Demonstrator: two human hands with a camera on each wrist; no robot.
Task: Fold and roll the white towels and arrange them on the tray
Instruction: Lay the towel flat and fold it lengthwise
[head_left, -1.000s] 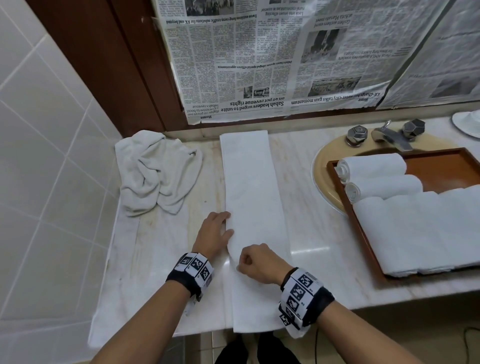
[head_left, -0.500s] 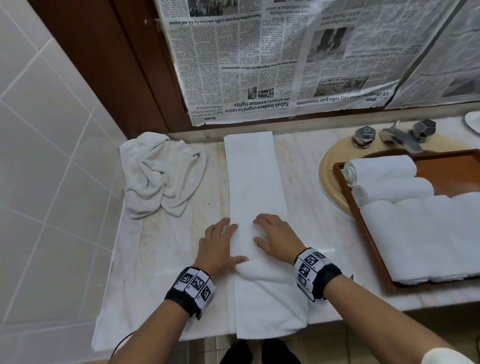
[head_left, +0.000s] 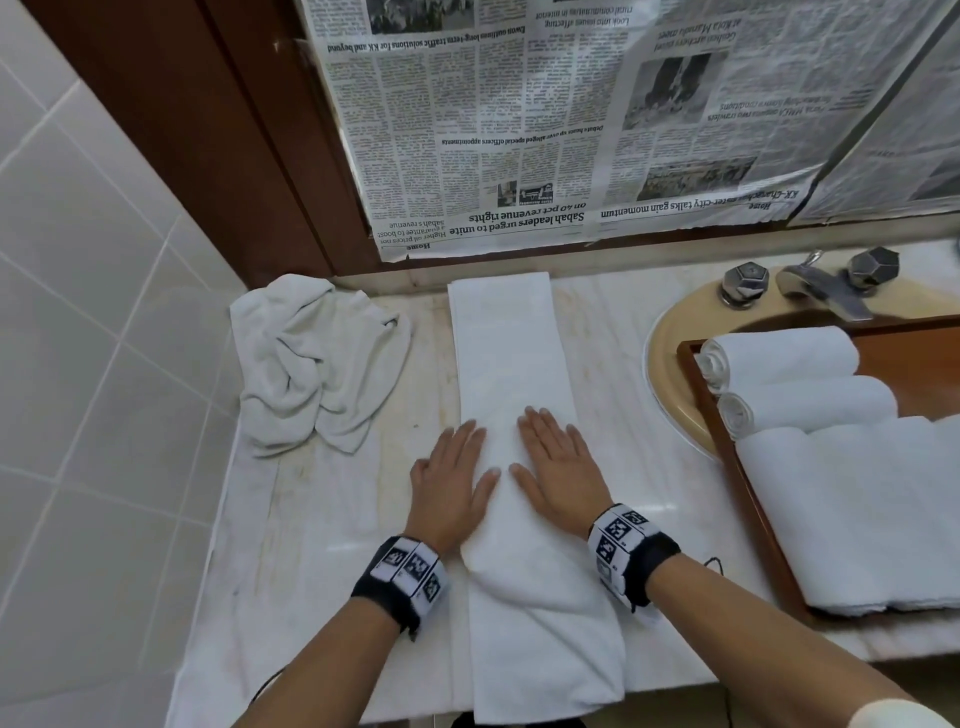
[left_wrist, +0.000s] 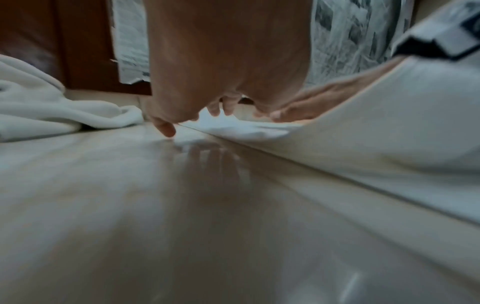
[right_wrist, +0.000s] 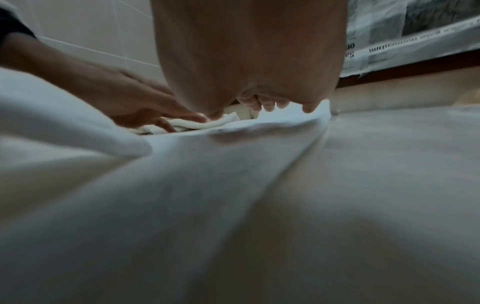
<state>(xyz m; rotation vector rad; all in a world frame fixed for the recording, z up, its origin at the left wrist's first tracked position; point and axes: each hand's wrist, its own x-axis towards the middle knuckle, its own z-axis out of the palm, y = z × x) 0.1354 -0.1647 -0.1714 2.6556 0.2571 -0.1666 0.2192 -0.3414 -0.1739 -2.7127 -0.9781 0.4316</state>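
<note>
A long white towel (head_left: 511, 358), folded into a narrow strip, lies down the middle of the marble counter (head_left: 322, 519), its near end hanging over the front edge. My left hand (head_left: 453, 475) lies flat on the strip's left edge, fingers straight. My right hand (head_left: 558, 467) presses flat on the strip beside it. In the wrist views both palms (left_wrist: 223, 61) (right_wrist: 249, 53) sit low over the towel (right_wrist: 233, 164). A wooden tray (head_left: 753, 519) over the sink holds two rolled towels (head_left: 779, 356) and a folded one (head_left: 872, 514).
A crumpled white towel (head_left: 306, 364) lies at the back left of the counter. The tap and two knobs (head_left: 826, 283) stand behind the tray. Newspaper (head_left: 597, 119) covers the wall behind, and white tiles (head_left: 88, 312) close off the left side.
Both hands have slid forward along the strip and flattened; the right hand, curled a second ago, now lies with straight fingers. The near part of the towel has bunched slightly behind the wrists.
</note>
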